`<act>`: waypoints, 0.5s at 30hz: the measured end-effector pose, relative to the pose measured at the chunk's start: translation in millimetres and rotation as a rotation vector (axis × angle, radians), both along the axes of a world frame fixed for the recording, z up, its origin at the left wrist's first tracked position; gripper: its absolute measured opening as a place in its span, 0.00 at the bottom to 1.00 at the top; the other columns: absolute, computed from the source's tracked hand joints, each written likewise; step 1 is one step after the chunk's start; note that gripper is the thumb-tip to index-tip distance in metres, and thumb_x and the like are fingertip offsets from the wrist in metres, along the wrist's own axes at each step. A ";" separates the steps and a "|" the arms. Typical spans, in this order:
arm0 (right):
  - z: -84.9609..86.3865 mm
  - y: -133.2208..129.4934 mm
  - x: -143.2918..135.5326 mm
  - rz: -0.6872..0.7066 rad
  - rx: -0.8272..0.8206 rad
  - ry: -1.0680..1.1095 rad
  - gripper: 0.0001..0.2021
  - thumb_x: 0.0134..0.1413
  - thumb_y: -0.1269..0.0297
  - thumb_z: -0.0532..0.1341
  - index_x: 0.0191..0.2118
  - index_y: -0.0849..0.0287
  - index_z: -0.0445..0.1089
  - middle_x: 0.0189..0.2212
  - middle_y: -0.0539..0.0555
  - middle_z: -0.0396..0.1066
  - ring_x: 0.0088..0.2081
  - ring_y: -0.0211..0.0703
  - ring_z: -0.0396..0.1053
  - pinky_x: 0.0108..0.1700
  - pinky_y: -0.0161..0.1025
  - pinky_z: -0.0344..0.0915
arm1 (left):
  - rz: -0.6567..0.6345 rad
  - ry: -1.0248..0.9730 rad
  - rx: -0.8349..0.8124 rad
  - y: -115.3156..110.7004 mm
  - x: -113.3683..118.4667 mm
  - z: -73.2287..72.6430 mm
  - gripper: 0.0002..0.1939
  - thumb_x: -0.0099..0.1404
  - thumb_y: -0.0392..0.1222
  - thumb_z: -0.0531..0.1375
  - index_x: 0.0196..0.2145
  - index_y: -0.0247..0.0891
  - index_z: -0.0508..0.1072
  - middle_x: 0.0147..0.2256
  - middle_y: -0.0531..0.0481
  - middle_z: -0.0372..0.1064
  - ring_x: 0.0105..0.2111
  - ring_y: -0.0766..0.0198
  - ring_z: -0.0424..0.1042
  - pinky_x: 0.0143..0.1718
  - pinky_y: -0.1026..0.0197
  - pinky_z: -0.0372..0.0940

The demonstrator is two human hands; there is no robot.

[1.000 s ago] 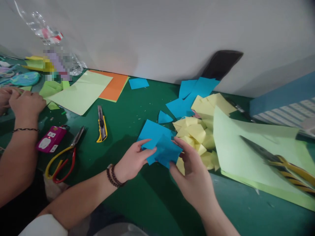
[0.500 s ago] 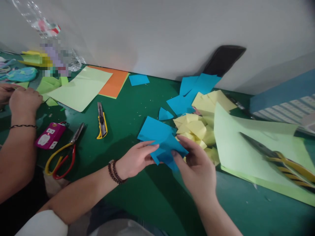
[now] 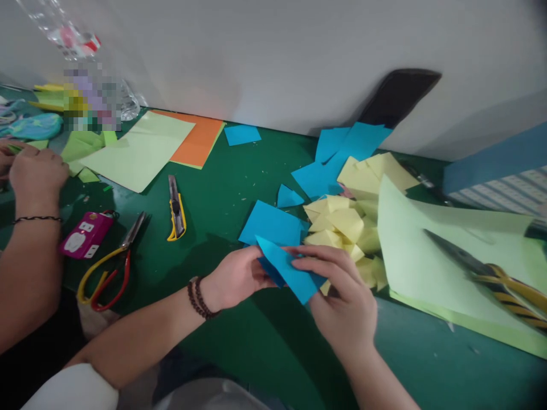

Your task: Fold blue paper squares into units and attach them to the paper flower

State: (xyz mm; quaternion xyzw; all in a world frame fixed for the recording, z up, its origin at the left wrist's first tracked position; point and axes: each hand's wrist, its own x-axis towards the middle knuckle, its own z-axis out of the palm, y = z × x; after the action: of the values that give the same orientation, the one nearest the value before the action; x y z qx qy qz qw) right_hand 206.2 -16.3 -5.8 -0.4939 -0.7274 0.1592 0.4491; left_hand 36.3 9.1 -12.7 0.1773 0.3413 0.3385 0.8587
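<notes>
A folded piece of blue paper (image 3: 290,267) is held between my two hands above the green table. My left hand (image 3: 239,276) grips its left side, with some fingers hidden behind the paper. My right hand (image 3: 342,290) pinches its right side, fingers on the front face and thumb below. Just beyond lies a flat blue sheet (image 3: 271,223). A heap of folded pale yellow paper (image 3: 342,222) sits beside my right hand, and a small blue folded triangle (image 3: 289,196) rests behind it.
Scissors (image 3: 126,245), a yellow box cutter (image 3: 176,210) and a purple box (image 3: 88,234) lie left. A co-worker's hand (image 3: 38,171) works at far left. Black-and-yellow scissors (image 3: 482,273) lie on pale green sheets (image 3: 419,228) at right. A phone (image 3: 401,97) leans on the wall.
My right hand has turned over the blue paper, its fingers now lying across the front. The folded piece has tilted, with one point up to the left.
</notes>
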 end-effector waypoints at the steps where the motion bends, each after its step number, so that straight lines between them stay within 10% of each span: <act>1: 0.4 0.4 -0.4 0.009 0.048 -0.051 0.12 0.54 0.77 0.61 0.39 0.51 0.73 0.42 0.53 0.75 0.44 0.47 0.72 0.44 0.48 0.71 | -0.003 -0.008 0.007 0.3 0.3 0.5 0.15 0.59 0.47 0.64 0.39 0.34 0.76 0.42 0.42 0.75 0.41 0.55 0.73 0.43 0.54 0.66; 15: -2.0 0.0 -2.4 0.049 0.214 -0.230 0.22 0.48 0.85 0.56 0.45 0.54 0.71 0.46 0.58 0.72 0.47 0.50 0.68 0.46 0.50 0.69 | -0.048 0.043 0.323 -2.4 -1.9 -1.4 0.13 0.62 0.45 0.64 0.42 0.37 0.77 0.43 0.46 0.76 0.46 0.57 0.73 0.50 0.56 0.65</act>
State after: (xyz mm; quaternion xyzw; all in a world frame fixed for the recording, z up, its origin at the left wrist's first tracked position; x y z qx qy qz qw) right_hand 203.8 -16.3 -7.8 -0.4403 -0.7987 0.0342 0.4088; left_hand 34.4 6.7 -14.1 0.3281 0.2966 0.3646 0.8194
